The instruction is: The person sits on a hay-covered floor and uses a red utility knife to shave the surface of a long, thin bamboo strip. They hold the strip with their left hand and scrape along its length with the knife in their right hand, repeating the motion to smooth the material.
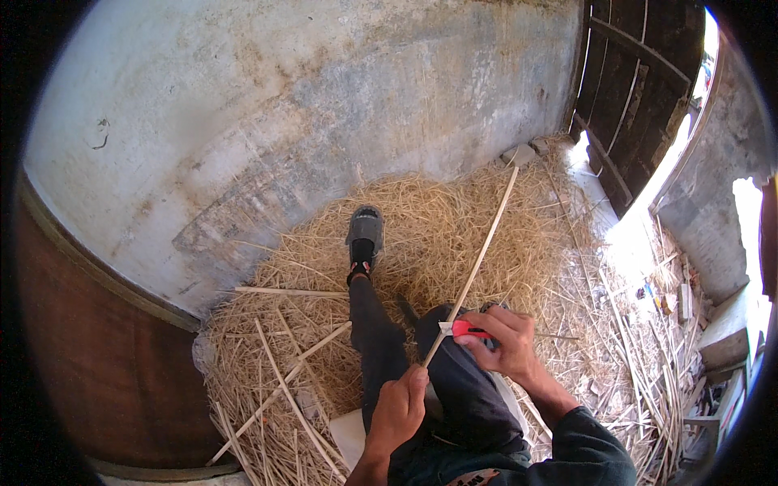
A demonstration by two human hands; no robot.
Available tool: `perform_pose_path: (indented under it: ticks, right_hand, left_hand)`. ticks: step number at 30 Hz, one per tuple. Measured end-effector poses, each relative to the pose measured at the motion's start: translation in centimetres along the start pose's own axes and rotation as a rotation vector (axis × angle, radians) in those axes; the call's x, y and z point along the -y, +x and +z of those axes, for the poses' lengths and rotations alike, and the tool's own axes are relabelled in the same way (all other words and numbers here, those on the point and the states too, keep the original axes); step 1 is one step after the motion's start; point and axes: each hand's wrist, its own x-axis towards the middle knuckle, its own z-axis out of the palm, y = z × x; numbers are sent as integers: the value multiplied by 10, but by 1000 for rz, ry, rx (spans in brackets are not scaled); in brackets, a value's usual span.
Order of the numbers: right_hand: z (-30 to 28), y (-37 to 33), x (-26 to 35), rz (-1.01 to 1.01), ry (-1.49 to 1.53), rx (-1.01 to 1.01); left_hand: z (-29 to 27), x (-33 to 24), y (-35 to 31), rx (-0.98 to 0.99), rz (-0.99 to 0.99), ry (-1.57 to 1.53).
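Observation:
A long pale strip of wood or bamboo (486, 243) slants up and away over my bent right leg. Its near end is gripped in my left hand (399, 409), fingers closed round it. In my right hand (506, 340) is a red-handled utility knife (470, 328), its fingers wrapped about the handle. The knife's blade touches the strip just beyond my left hand, above the knee. Whether the blade has bitten into the strip cannot be made out.
Fine shavings (454, 219) cover the floor, heaped toward the stained wall (324, 97). Several loose strips (284, 389) lie at the left, more (640, 364) at the right. My left foot wears a dark slipper (365, 231). A dark plank door (636, 89) stands at the far right.

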Motion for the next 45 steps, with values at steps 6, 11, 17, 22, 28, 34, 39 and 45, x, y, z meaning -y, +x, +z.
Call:
perform_pose_path:
  ticks: [6,11,17,22,28,34,39,45]
  right_hand:
    - [0,-1,-3,-17,-26,7]
    - [-1,5,-35,119,-60,-197]
    - [-2,8,-37,95,-85,-91]
    - [0,8,-51,193,-116,-123]
    - [-7,29,-95,222,-130,-244]
    - [-3,44,-97,247,-182,-144]
    - [-33,58,-193,656,-345,-227]
    - [-48,50,-242,549,-614,276]
  left_hand:
    - [0,2,-2,17,-6,18]
    - [5,15,-13,35,-18,21]
    - [3,26,-16,64,-61,58]
    - [2,32,-22,9,-66,-4]
    - [3,58,-40,48,-71,19]
    - [-2,63,-38,41,-135,8]
    - [2,113,-78,237,-318,-46]
    - [-26,93,-59,65,-376,-234]
